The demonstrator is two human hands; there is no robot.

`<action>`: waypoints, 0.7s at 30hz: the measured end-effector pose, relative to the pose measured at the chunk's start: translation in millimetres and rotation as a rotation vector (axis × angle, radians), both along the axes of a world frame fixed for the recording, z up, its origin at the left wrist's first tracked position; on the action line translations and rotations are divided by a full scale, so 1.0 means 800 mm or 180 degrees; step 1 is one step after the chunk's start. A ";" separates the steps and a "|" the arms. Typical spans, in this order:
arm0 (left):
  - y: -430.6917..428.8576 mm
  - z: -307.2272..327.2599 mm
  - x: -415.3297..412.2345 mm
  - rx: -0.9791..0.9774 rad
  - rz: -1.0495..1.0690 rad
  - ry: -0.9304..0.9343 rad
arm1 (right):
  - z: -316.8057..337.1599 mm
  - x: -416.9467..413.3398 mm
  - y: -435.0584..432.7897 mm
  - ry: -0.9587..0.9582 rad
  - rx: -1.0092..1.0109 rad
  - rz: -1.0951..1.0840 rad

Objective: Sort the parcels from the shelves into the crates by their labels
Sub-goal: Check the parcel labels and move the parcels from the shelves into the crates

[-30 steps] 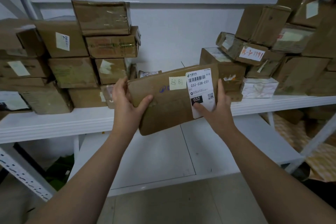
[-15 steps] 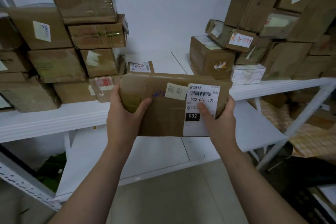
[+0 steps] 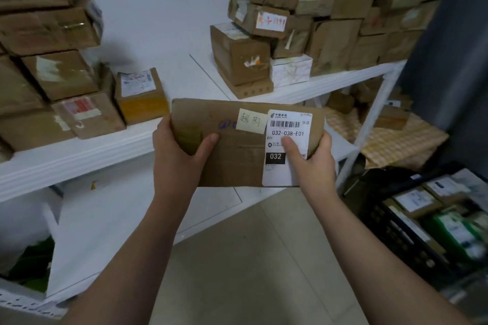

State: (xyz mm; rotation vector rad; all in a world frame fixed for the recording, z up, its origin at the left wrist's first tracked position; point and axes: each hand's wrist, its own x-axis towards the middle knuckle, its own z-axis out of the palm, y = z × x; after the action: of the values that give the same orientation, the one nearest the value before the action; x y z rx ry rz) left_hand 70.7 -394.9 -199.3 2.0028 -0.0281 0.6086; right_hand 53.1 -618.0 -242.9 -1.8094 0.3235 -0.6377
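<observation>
Gripping flat brown cardboard parcel [image 3: 237, 158] in left hand [image 3: 177, 153] and right hand [image 3: 313, 166], read white 032 label [image 3: 286, 125], then choose matching black plastic crate [image 3: 396, 235].

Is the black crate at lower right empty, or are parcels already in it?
Not empty. Several labelled parcels lie inside the black crate, white labels up; how full it is cannot be told.

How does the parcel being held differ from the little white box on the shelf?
The held parcel is flat and brown; the white box is blocky and pale. The held parcel is gripped by the left hand and right hand; the white box sits on the shelf. Both are parcels.
</observation>
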 end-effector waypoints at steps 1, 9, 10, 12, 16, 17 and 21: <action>-0.014 -0.002 -0.002 0.0049 -0.0062 0.0044 | -0.001 -0.005 -0.016 0.0043 0.0052 -0.0091; -0.183 -0.038 -0.026 0.0176 -0.0842 0.0304 | -0.027 -0.091 -0.179 0.0303 0.0245 -0.0659; -0.216 -0.045 -0.032 0.0170 -0.0922 0.0341 | -0.031 -0.108 -0.208 0.0326 0.0234 -0.0745; -0.276 -0.058 -0.045 0.0165 -0.1062 0.0423 | -0.039 -0.140 -0.263 0.0385 0.0226 -0.0813; -0.382 -0.084 -0.067 0.0151 -0.1334 0.0550 | -0.055 -0.201 -0.355 0.0527 0.0297 -0.0647; -0.405 -0.090 -0.072 0.0169 -0.1416 0.0595 | -0.059 -0.215 -0.374 0.0530 0.0355 -0.0616; -0.487 -0.114 -0.082 0.0315 -0.1852 0.0874 | -0.079 -0.263 -0.438 0.0617 0.0856 -0.0509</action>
State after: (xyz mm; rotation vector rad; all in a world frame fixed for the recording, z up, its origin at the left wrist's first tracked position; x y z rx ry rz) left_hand 5.3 -784.3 -290.6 2.0244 -0.4638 -0.0406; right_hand -157.5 -968.6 -306.1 -1.5984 0.6589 -0.5024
